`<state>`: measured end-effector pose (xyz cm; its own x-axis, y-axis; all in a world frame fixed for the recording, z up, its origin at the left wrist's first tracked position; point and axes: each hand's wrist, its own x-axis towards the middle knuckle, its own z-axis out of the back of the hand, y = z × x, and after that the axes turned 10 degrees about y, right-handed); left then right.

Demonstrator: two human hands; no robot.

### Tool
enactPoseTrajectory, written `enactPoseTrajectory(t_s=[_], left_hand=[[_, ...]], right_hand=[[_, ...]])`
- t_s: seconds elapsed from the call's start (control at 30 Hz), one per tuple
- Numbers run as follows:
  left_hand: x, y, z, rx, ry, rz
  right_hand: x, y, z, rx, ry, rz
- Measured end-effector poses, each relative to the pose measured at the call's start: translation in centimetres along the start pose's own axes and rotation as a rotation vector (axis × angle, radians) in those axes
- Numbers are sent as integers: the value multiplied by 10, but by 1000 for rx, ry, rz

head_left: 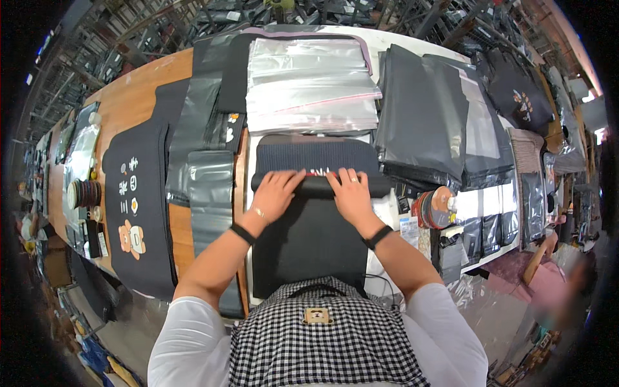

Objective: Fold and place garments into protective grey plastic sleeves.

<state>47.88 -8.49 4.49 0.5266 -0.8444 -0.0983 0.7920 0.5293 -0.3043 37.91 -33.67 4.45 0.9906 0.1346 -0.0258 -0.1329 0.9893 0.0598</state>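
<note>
A black mat (pixel 314 188) lies partly rolled in front of me, its roll running crosswise. My left hand (pixel 277 192) is curled over the left part of the roll, thumb on the near side. In the same way my right hand (pixel 351 195) grips the roll's right part. Some red and white print peeks out between my fingertips. Beyond the roll spreads a ribbed dark surface (pixel 316 153); on the near side a smooth black sheet (pixel 309 238) reaches toward my checked apron (pixel 322 342). Whether these are parts of one mat I cannot tell.
Clear plastic bags (pixel 309 84) are stacked beyond the mat. Dark bagged sheets (pixel 422 113) lie to the right, near a bundle of round labels (pixel 435 208). Printed black mats (pixel 138 206) are piled at the left. Another person (pixel 535 280) is at the far right.
</note>
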Motion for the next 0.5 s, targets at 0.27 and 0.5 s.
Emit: enactPoseTrajectory(t_s=[0.27,0.5], left_hand=[[-223,-102,-82,-245,357,46],[-149,-67,-68,-29,241,151]], right_hand=[[-178,70,-36,212,401,173],[-170,78,-16,151,226,79]])
